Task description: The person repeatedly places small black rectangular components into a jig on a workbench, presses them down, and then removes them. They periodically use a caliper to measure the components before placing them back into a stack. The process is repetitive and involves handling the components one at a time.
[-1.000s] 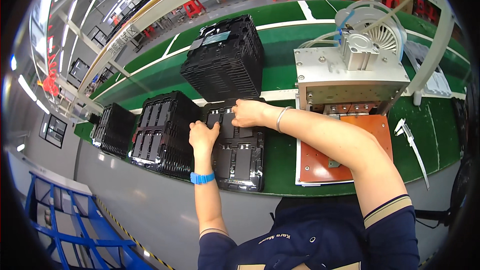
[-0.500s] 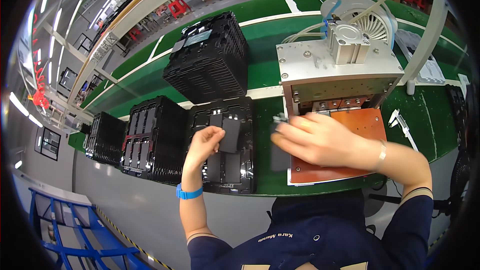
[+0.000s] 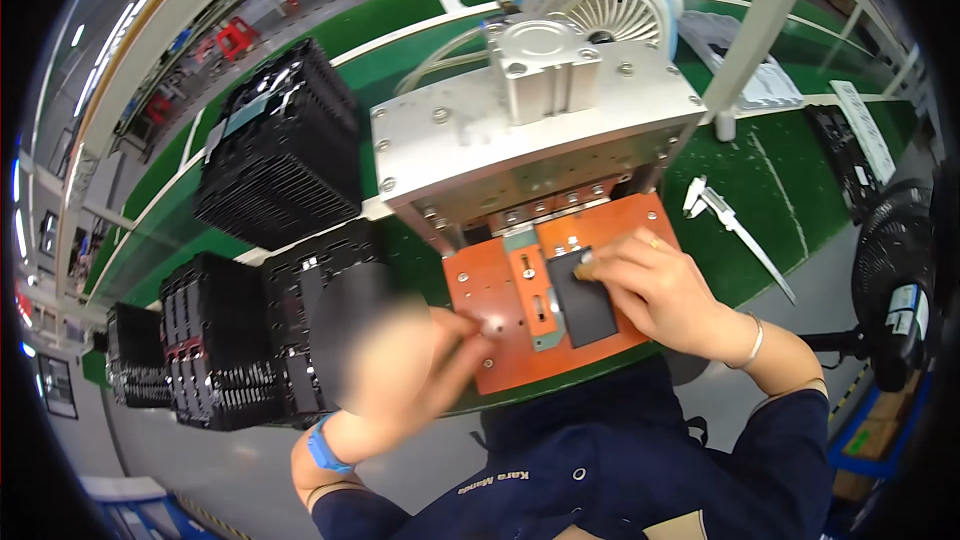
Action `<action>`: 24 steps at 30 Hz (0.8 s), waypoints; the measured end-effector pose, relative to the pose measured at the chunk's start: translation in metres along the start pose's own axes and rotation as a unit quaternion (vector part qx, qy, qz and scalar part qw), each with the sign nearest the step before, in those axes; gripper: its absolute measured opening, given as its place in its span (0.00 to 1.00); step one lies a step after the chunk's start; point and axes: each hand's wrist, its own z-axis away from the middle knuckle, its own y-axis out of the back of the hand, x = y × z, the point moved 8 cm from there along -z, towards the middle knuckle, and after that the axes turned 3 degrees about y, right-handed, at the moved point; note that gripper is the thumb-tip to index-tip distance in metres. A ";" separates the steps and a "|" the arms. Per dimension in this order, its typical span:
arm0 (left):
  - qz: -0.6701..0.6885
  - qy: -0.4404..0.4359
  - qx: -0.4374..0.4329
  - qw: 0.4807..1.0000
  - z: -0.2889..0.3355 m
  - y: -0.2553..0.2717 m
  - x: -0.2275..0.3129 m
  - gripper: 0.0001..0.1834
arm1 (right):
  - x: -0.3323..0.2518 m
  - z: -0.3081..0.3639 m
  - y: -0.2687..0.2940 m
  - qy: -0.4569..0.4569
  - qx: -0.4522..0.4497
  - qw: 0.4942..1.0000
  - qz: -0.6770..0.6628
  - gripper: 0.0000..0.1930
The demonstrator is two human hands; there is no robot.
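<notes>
Black tray stack (image 3: 225,395): dark pieces (image 3: 180,315) inside; right grip (image 3: 655,290) touching flat slab (image 3: 583,310).

The press (image 3: 545,140) is silver. Below it, the base plate (image 3: 480,275) is orange, carrying a dark grey slab (image 3: 582,310). Left of the press, the tray stack (image 3: 285,170) is black; right of it, the caliper (image 3: 735,225) is silvery. Around it, the tabletop (image 3: 820,205) is green, striped white.
</notes>
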 end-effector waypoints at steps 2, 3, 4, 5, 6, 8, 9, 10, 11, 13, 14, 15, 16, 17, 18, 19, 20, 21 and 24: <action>0.015 -0.124 -0.090 0.988 -0.003 -0.034 0.034 0.26 | 0.004 -0.011 0.003 0.012 0.026 0.999 -0.017 0.12; -0.030 -0.161 -0.133 0.977 0.001 -0.051 0.044 0.34 | 0.004 -0.014 -0.001 0.017 0.024 1.000 -0.007 0.11; -0.006 -0.155 -0.175 0.972 0.001 -0.065 0.042 0.35 | 0.005 -0.016 -0.007 0.021 0.024 0.999 0.001 0.10; 0.017 -0.147 -0.216 0.965 0.002 -0.077 0.040 0.36 | 0.007 -0.017 -0.011 0.027 0.023 0.999 0.009 0.10; 0.018 -0.147 -0.226 0.963 0.002 -0.080 0.038 0.37 | 0.009 -0.016 -0.015 0.024 0.008 1.000 0.017 0.10; 0.023 -0.146 -0.250 0.957 0.004 -0.087 0.034 0.37 | 0.010 -0.015 -0.020 0.029 -0.007 0.999 0.027 0.11; 0.025 -0.148 -0.246 0.958 0.003 -0.088 0.033 0.37 | 0.010 -0.015 -0.022 0.032 -0.015 0.999 0.031 0.11; 0.030 -0.149 -0.242 0.958 0.004 -0.089 0.033 0.37 | 0.009 -0.016 -0.021 0.035 -0.020 0.998 0.041 0.12; 0.035 -0.149 -0.238 0.959 0.004 -0.089 0.032 0.36 | 0.010 -0.016 -0.022 0.032 -0.014 0.998 0.049 0.12; 0.036 -0.148 -0.250 0.956 0.004 -0.090 0.032 0.36 | 0.012 -0.017 -0.022 0.032 0.001 0.997 0.063 0.12; 0.034 -0.147 -0.255 0.955 0.003 -0.091 0.032 0.36 | 0.012 -0.018 -0.021 0.023 0.007 0.998 0.052 0.13; 0.033 -0.147 -0.254 0.955 0.003 -0.091 0.033 0.35 | 0.013 -0.019 -0.019 0.014 0.014 0.999 0.042 0.14; 0.029 -0.147 -0.254 0.956 0.003 -0.090 0.032 0.35 | 0.013 -0.019 -0.018 0.008 0.023 0.999 0.030 0.16; 0.025 -0.146 -0.254 0.956 0.003 -0.090 0.032 0.35 | 0.014 -0.018 -0.018 0.009 0.025 0.999 0.030 0.16; 0.024 -0.146 -0.255 0.956 0.004 -0.090 0.032 0.35 | 0.015 -0.014 -0.016 0.009 0.027 0.999 0.030 0.16; 0.022 -0.144 -0.255 0.956 0.004 -0.090 0.031 0.35 | 0.016 -0.013 -0.015 0.012 0.028 0.999 0.028 0.16; 0.021 -0.142 -0.255 0.956 0.004 -0.090 0.031 0.34 | 0.016 -0.013 -0.016 0.019 0.016 0.999 0.035 0.16; 0.022 -0.142 -0.255 0.956 0.003 -0.089 0.031 0.34 | 0.015 -0.012 -0.017 0.025 0.004 0.999 0.042 0.16; 0.023 -0.144 -0.256 0.955 0.001 -0.088 0.032 0.32 | 0.015 -0.016 -0.020 0.008 -0.009 0.998 0.065 0.15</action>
